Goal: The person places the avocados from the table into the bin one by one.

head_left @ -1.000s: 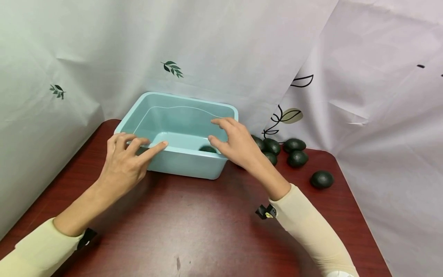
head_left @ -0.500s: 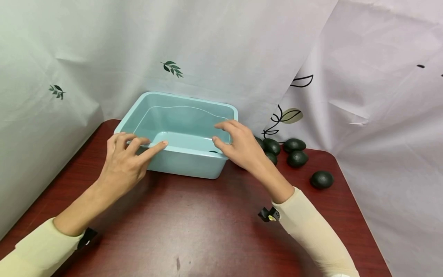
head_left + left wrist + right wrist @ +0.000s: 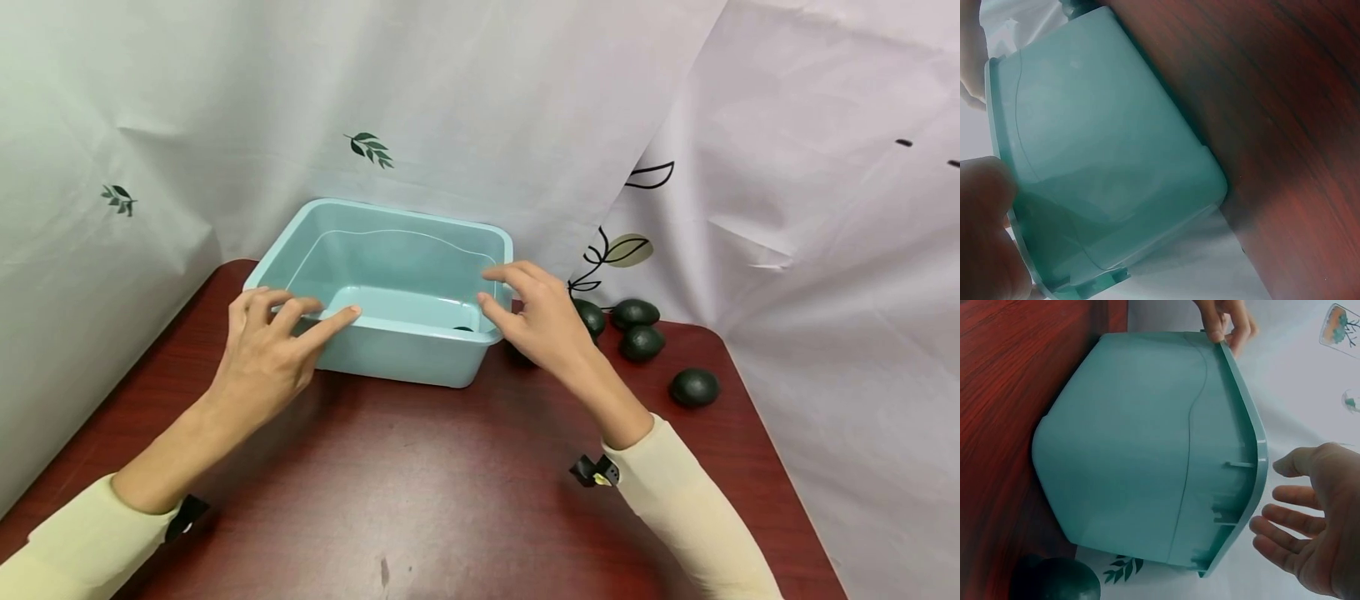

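Observation:
A light blue plastic basin [image 3: 405,354] stands on the table against the curtain. My left hand [image 3: 273,342] holds its rim at the near left corner, fingers bent over the edge and thumb on the front rim. My right hand [image 3: 542,321] hovers over the right rim, thumb and fingers apart, holding nothing. In the right wrist view this right hand [image 3: 1316,519] is beside the basin's lip. Only a dark sliver of an avocado [image 3: 463,328] shows inside, behind the near wall. Several dark green avocados [image 3: 642,342] lie to the right, some partly covered by my right hand.
One avocado [image 3: 694,388] lies apart near the right edge of the reddish-brown wooden table [image 3: 420,500]. A white curtain [image 3: 450,108] with leaf prints hangs behind and along both sides. Another avocado [image 3: 1057,580] is close below the basin in the right wrist view.
My right hand has drawn back to the right, away from the basin's inside. The avocado in the basin has dropped mostly out of sight behind the near wall. My left hand stays put.

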`<state>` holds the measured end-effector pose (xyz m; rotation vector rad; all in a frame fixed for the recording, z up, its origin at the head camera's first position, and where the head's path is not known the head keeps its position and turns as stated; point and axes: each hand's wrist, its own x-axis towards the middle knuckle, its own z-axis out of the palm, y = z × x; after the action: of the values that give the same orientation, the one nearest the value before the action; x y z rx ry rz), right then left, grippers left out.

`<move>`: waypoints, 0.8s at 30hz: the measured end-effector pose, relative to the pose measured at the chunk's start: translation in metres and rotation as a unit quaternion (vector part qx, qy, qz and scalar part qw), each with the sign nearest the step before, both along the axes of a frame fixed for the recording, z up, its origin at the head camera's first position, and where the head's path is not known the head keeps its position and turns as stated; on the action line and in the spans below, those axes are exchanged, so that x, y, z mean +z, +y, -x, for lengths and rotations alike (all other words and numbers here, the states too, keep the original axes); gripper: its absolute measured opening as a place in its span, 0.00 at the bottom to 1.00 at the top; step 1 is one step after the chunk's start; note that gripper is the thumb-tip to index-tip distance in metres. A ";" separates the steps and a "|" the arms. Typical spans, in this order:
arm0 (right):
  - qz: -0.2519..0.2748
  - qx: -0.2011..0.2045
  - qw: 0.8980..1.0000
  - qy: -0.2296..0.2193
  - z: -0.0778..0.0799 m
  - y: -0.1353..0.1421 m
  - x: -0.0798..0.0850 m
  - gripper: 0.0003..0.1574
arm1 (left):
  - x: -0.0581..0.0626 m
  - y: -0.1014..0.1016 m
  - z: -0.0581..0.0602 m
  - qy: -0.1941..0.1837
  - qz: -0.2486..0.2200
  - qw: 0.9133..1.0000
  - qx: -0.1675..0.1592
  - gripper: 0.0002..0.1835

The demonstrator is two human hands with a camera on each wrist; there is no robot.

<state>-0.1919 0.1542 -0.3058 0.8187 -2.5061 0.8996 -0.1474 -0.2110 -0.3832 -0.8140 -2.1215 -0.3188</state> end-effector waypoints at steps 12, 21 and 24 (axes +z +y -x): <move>0.014 -0.018 1.000 0.018 -0.004 0.013 -0.004 0.18 | 0.000 0.000 0.000 0.004 -0.005 1.000 0.000 0.39; 0.016 -0.031 0.999 0.015 -0.004 0.022 -0.009 0.19 | -0.001 0.000 0.001 0.000 -0.004 1.000 -0.002 0.39; 0.019 -0.033 0.999 0.014 -0.004 0.025 -0.010 0.19 | -0.001 0.000 0.001 0.000 -0.006 1.000 -0.003 0.39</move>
<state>-0.1874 0.1792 -0.3158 0.7261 -2.4701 0.9046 -0.1480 -0.2105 -0.3839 -0.8122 -2.1153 -0.3348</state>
